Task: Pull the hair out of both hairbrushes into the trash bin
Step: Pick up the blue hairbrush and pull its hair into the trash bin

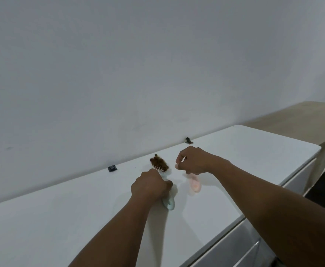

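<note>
A pale blue hairbrush (168, 203) lies on the white table (80, 209), its bristle head stuffed with a brown clump of hair (159, 163). My left hand (151, 186) is closed around its handle. A pink hairbrush (194, 185) sits just to the right, blurred, with its head under my right hand (193, 160), whose fingers are curled shut around the brush's upper part. The pink brush's bristles and any hair in it are hidden by the hand. No trash bin shows in the head view.
Two small black clips (112, 168) (188, 140) sit at the table's far edge against the grey wall. A wooden bench (300, 120) stands beyond the table's right end. White drawer fronts (234, 245) run along the table's near right side.
</note>
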A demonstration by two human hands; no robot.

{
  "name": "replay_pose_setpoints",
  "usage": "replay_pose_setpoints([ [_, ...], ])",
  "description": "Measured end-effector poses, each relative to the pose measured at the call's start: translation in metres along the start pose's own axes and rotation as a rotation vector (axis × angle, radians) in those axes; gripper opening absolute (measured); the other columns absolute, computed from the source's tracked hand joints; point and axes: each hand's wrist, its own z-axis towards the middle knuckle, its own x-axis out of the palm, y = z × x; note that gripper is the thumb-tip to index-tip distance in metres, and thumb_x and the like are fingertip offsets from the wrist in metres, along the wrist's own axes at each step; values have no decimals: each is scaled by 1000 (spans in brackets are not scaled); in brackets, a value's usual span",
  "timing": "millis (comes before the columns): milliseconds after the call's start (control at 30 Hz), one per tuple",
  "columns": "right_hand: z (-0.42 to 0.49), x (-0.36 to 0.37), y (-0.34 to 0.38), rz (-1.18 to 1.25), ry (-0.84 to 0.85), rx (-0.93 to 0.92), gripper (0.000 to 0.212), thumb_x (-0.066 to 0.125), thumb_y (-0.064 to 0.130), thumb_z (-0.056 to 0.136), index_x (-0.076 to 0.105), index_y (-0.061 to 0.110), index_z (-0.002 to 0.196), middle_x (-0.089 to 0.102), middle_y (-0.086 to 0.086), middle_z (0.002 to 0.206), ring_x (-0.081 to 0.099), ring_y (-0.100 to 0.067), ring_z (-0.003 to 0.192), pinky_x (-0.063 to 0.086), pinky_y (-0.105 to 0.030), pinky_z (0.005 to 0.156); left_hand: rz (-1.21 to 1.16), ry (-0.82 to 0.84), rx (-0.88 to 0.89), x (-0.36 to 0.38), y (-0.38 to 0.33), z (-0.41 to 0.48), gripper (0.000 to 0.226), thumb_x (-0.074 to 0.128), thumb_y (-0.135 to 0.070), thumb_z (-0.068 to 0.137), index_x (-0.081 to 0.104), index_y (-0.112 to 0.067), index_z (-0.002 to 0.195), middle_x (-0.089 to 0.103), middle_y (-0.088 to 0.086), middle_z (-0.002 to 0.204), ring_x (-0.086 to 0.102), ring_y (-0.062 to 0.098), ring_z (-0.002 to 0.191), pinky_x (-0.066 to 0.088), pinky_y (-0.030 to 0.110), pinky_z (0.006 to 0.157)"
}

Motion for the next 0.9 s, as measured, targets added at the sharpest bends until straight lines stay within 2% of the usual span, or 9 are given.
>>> replay_pose_setpoints([
  [100,10,9,-3,-5,15,14,22,65,30,90,68,13,104,75,-9,92,70,-16,70,54,-25,58,40,-28,30,4,5,8,46,56,-52,86,58,-14,113,64,7,116,62,28,108,43,32,77],
  [333,12,18,-1,-35,28,3,22,64,30,91,68,14,105,77,-11,98,71,-15,67,53,-22,56,19,-11,45,3,6,8,45,54,-52,89,60,-14,112,65,7,116,62,28,108,42,32,78],
  [433,3,8,4,-49,8,-1,20,63,30,90,68,16,103,77,-11,94,71,-14,67,51,-23,55,-12,-2,48,1,4,3,38,54,-51,89,54,-15,101,63,8,111,62,29,105,41,32,77],
  [533,-14,-9,8,-48,-18,-16,21,63,29,91,67,14,105,76,-12,96,72,-17,72,51,-25,56,-77,-1,67,-3,-5,-4,35,55,-49,86,52,-14,90,60,6,94,61,27,90,43,31,72],
  [600,-29,-22,10,-56,-47,-27,24,64,31,90,66,16,109,72,-9,101,73,-22,85,54,-28,61,-125,-20,101,-7,-17,-11,34,55,-48,83,53,-14,82,63,4,81,66,25,78,44,29,66],
  [667,-47,-37,8,-109,-95,-38,33,65,35,90,63,18,119,64,-5,114,68,-23,98,54,-31,78,-143,-43,155,-13,-33,-21,34,55,-48,83,52,-15,77,64,2,72,65,21,65,44,28,61],
  [733,-66,-54,3,-164,-147,-35,43,64,38,91,59,19,129,60,-4,127,60,-22,111,48,-31,92,-143,-70,217,-20,-52,-33,34,56,-48,85,53,-15,76,63,-1,64,60,15,57,42,27,58],
  [833,-101,-82,-5,-192,-220,-2,49,61,40,93,53,17,135,59,-6,134,56,-24,121,45,-32,97,-168,-86,311,-28,-84,-55,35,55,-47,83,55,-14,71,60,-3,55,60,14,53,44,26,57],
  [900,-126,-101,-14,-211,-272,35,51,61,42,93,52,16,136,61,-7,132,61,-26,114,50,-35,94,-193,-70,372,-30,-105,-72,35,55,-47,80,54,-15,67,61,-2,53,63,16,54,46,27,58],
])
